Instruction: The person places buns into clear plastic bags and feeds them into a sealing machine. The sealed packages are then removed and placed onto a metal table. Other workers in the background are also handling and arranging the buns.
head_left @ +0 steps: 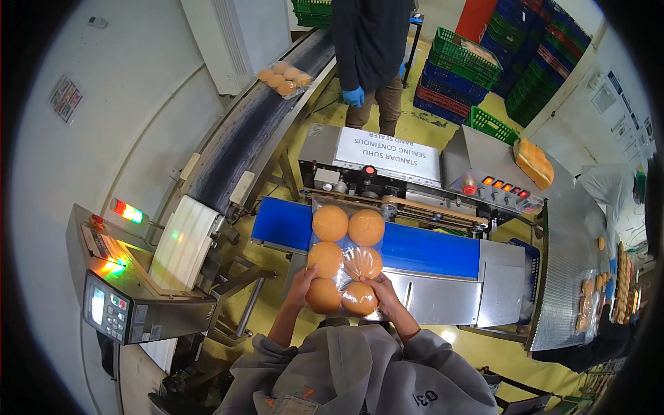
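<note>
A clear plastic bag of round golden buns (326, 260), set in two columns, is held in front of me over the blue belt (429, 249). My left hand (302, 286) grips the bag's left edge near its lower end. On the opposite edge, my right hand (382, 290) pinches the plastic, which is creased in folds by the fingers. The bag's far end reaches up to the front of the metal band sealer (373, 155). My fingertips are partly hidden against the buns.
At left, a dark conveyor (242, 149) carries another bag of buns (284, 77) beside a machine with a keypad (107, 308). A gloved person (370, 62) stands behind the sealer. Bread (533, 163) rests on the sealer's right end. Stacked crates (453, 76) stand behind; a metal table (570, 256) is at right.
</note>
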{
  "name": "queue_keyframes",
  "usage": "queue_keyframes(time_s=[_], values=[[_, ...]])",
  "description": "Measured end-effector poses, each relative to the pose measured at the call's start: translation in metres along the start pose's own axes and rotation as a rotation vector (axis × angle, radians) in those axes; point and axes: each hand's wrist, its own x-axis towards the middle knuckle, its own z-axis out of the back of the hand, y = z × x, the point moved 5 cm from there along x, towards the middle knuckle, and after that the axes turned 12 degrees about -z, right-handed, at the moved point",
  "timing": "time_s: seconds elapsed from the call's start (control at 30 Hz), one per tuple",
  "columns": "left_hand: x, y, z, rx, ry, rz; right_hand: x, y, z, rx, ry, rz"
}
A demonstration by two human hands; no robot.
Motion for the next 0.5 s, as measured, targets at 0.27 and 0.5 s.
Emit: queue_keyframes(time_s=[0.27,0.5], values=[[-0.007,0.018,0.05,-0.034,-0.148,-0.012,0.012,-0.003,-0.036,-0.057,0.06,-0.062],[-0.027,0.014,0.07,-0.112,-0.259,-0.018,0.019,-0.008,-0.057,-0.111,0.129,-0.051]])
